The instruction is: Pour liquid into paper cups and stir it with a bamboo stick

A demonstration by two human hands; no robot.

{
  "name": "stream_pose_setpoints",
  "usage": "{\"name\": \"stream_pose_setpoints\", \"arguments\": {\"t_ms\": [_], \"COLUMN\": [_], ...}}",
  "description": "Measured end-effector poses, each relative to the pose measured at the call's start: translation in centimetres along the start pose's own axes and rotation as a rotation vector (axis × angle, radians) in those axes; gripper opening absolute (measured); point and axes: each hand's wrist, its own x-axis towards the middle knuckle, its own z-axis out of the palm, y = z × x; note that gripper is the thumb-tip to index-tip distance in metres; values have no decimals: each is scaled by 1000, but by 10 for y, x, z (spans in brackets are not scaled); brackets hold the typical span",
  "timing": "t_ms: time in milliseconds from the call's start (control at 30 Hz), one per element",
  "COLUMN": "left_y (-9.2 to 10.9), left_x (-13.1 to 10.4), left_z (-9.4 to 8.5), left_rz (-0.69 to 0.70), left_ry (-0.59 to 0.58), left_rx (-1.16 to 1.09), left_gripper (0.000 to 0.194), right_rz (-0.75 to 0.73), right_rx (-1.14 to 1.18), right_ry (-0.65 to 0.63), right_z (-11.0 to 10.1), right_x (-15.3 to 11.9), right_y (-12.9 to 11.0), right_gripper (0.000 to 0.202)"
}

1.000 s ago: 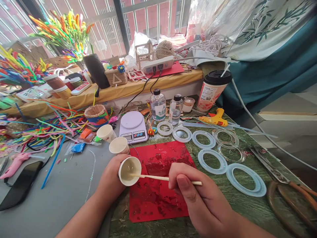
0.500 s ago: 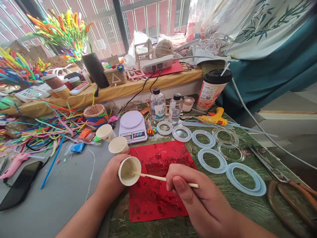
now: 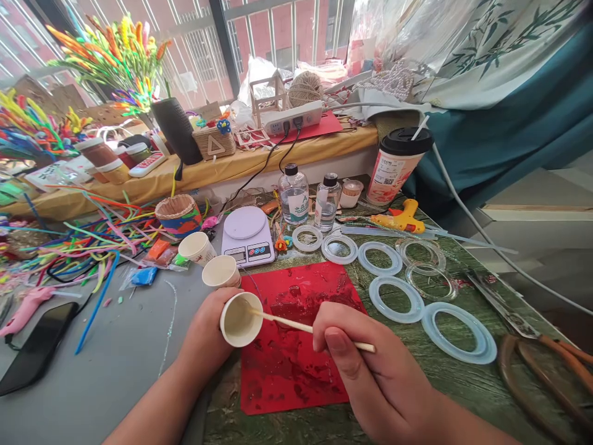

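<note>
My left hand (image 3: pixel 208 327) is wrapped round a paper cup (image 3: pixel 241 319), whose mouth tilts toward me. Between the closed thumb and fingers of my right hand (image 3: pixel 356 358) is a thin wooden stick (image 3: pixel 296 324). The stick's far end reaches over the cup's rim against the inner right side. Both hands are above a red sheet (image 3: pixel 296 371) with glossy smears. Two more paper cups (image 3: pixel 221 272) stand just behind the held one, next to a white scale (image 3: pixel 248 235).
Several ring moulds (image 3: pixel 396 299) lie on the right, near large scissors (image 3: pixel 523 346) and a yellow glue gun (image 3: pixel 403 217). Behind are two clear bottles (image 3: pixel 294 196) and a drink cup (image 3: pixel 393 167). Pipe cleaners (image 3: pixel 106 222) and a phone (image 3: pixel 39 346) lie left.
The stick's tip has moved slightly up and right inside the cup, and my right hand has shifted a little right. My left hand keeps its hold on the cup.
</note>
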Motion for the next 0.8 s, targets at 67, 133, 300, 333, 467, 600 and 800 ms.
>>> {"name": "stream_pose_setpoints", "arguments": {"t_ms": [67,133,300,333,467,600,800], "left_y": [0,1,2,2,4,5,10], "left_x": [0,0,2,2,2,3,5], "left_z": [0,-1,-2,-2,-3,-3,-5], "left_rz": [-3,-4,-15,-16,-20,-21,-18], "left_ry": [-4,-6,-6,-5,-37,-14,-6], "left_rx": [0,1,-5,-11,-20,-23,-27], "left_gripper": [29,30,29,30,28,30,28], "right_rz": [-2,-10,4,1,-46,-86,-98], "right_rx": [6,2,32,45,57,78,144], "right_ry": [-3,20,15,37,117,129,165], "right_z": [-1,-1,0,1,2,2,2], "right_x": [0,0,1,1,1,-3,-9], "right_y": [-1,-2,-2,-1,1,2,1], "right_gripper": [36,36,35,34,30,31,26]}}
